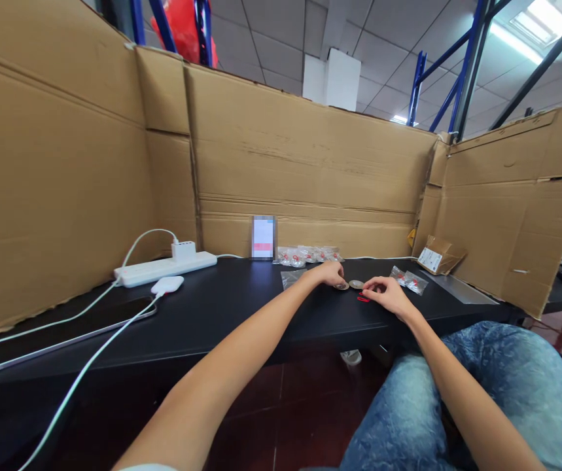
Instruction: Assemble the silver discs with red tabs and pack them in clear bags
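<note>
My left hand [328,273] is over the table with its fingers bent down and closed at the edge of a small, pale round disc [342,286]. A second round disc [356,284] lies flat between my two hands. My right hand [386,292] is just right of that disc, thumb and fingers drawn together. A thin red looped piece [363,297] lies under its fingertips; I cannot tell whether they grip it. Beside my left wrist is a clear flat plastic bag [290,279]. To the right of my right hand lie small clear packets [409,280] with red and white contents.
A row of similar packets [305,256] runs along the back wall beside an upright screen [263,237]. At left are a white power strip [165,268], cables and a dark tablet [65,333]. Cardboard walls [310,163] surround the black table [241,307]; a torn cardboard piece [440,255] stands at right.
</note>
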### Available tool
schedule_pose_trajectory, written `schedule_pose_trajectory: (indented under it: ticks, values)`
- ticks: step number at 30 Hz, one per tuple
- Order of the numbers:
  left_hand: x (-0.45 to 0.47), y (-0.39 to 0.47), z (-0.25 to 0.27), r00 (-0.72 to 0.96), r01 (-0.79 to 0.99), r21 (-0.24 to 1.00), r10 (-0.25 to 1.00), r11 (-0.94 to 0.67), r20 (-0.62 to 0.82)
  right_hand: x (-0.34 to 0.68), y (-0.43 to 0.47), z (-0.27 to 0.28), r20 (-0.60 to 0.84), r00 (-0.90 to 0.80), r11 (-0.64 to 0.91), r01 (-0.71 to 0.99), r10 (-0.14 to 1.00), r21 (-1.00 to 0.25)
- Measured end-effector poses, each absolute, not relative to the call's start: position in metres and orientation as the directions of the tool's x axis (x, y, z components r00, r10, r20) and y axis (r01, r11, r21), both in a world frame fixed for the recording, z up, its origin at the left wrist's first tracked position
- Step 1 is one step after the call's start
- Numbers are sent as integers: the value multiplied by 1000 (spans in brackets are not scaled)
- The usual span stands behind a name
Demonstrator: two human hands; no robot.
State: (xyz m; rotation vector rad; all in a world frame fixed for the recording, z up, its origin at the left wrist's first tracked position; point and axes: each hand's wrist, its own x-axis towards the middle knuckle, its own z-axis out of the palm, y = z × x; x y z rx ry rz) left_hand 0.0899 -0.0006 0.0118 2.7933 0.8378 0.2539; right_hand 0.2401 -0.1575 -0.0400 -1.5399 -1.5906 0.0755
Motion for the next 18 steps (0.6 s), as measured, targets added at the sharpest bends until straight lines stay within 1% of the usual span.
schedule_pose_trajectory:
  ticks: [5,8,10,12,14,18]
  values:
    - [89,4,10,838,514,274,544,-813,42,239,-159,-39,506,31,253,839,862,-482]
    - [89,3,10,831,521,281,554,-806,46,240,-158,-40,501,-3,270,845,865,-461]
    - [89,0,11,825,515,294,559,-805,86,242,-156,-42,504,-2,275,840,864,-468]
    - [88,-3,12,811,501,317,565,-805,152,243,-154,-44,518,33,278,814,855,-510]
    - [89,-7,13,791,481,353,571,-803,220,244,-152,-45,539,106,282,760,835,-586]
    - [93,-13,12,762,415,456,575,-787,298,245,-151,-46,536,293,308,566,792,-764]
